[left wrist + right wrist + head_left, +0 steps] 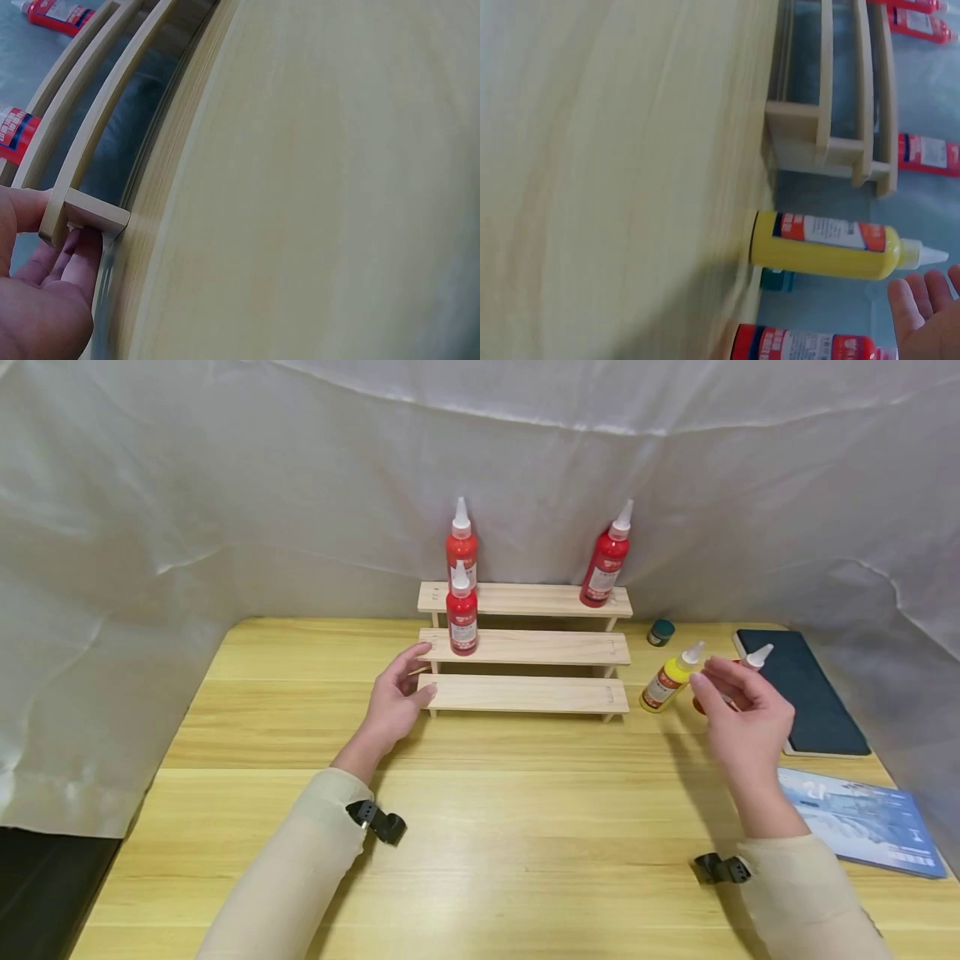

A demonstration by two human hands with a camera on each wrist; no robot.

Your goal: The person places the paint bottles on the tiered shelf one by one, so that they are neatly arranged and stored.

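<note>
A three-tier wooden display stand (525, 695) is gripped at its left end by my left hand (395, 703); in the left wrist view the thumb lies over the lowest board and the fingers reach beneath. A red squeeze bottle (463, 625) stands on the middle tier's left, an orange-red one (461, 550) behind it on the top tier, and another red bottle (604, 568) at top right. My right hand (750, 722) hovers, fingers loosely bent and holding nothing, near a yellow squeeze bottle (821, 251). Partly hidden behind that hand is a further red bottle (802, 345).
Right of the stand sits a small dark green jar (661, 632). A dark green-covered book (813, 693) and a blue-and-white booklet (862, 818) lie at the table's right side. A grey cloth (337, 485) hangs behind the wooden table (525, 827).
</note>
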